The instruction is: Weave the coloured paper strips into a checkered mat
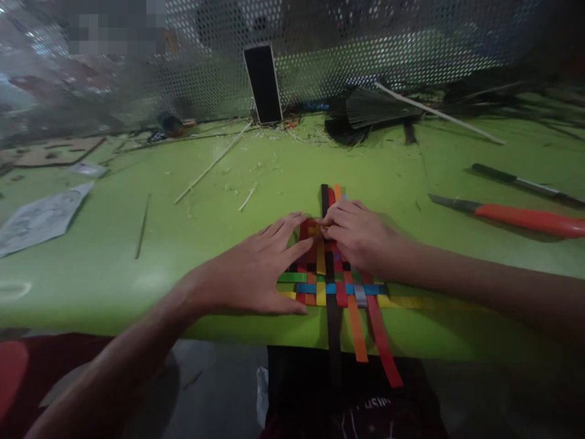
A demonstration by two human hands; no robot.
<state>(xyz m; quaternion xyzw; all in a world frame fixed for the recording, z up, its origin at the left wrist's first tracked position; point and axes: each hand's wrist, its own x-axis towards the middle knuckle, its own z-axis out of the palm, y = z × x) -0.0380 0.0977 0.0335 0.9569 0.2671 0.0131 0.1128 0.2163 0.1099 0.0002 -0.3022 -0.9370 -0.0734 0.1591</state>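
Note:
A woven mat of coloured strips (326, 288) lies at the table's front edge, made of red, yellow, blue, green, black and orange bands. Loose black, orange and red ends hang over the edge. My left hand (262, 268) rests on the mat's left side, fingers spread, its fingertips near the upper rows. From the right, my right hand (359, 235) has its fingers pinched together over the mat's upper part, at the top of a yellow strip (321, 259). The fingers partly hide the strip's upper end. Another yellow strip (411, 302) trails rightward beneath my right forearm.
At right lie a red-handled knife (525, 218) and a dark slim tool (516, 178). A phone (264, 84) leans against the perforated metal screen (338, 61). Thin sticks (212, 163), a dark brush-like bundle (370, 110) and a printed paper (43, 216) lie on the green table.

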